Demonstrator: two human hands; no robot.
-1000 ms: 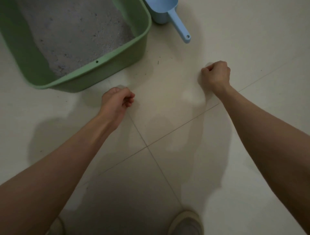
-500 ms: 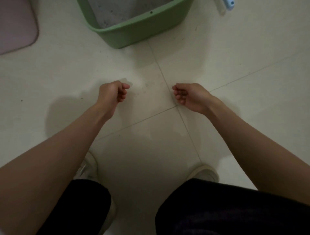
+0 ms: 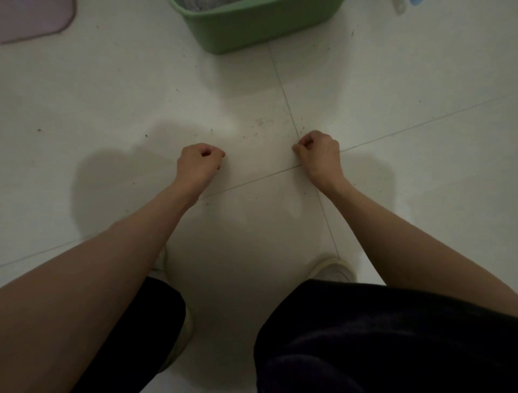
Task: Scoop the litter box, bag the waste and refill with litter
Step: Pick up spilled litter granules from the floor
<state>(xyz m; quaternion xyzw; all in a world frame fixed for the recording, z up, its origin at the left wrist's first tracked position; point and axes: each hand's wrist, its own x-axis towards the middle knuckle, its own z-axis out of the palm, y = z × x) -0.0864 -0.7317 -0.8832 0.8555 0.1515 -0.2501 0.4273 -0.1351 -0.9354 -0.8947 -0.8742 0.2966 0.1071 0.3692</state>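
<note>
The green litter box (image 3: 252, 30) stands on the tiled floor at the top edge, with only its near corner and a strip of grey litter in view. A sliver of the blue scoop (image 3: 417, 2) shows at the top right. My left hand (image 3: 199, 162) hovers over the floor below the box, fingers curled into a fist, holding nothing. My right hand (image 3: 319, 153) is level with it to the right, also curled and holding nothing. Both hands are well short of the box.
A pinkish mat (image 3: 33, 19) lies at the top left. Dark litter specks (image 3: 260, 123) dot the white floor tiles between my hands and the box. My dark-trousered knees (image 3: 364, 336) and light shoes (image 3: 333, 269) fill the bottom.
The view has tilted down and back, so the litter box and scoop slid toward the top edge. My hands drew closer to my body and my knees came into view.
</note>
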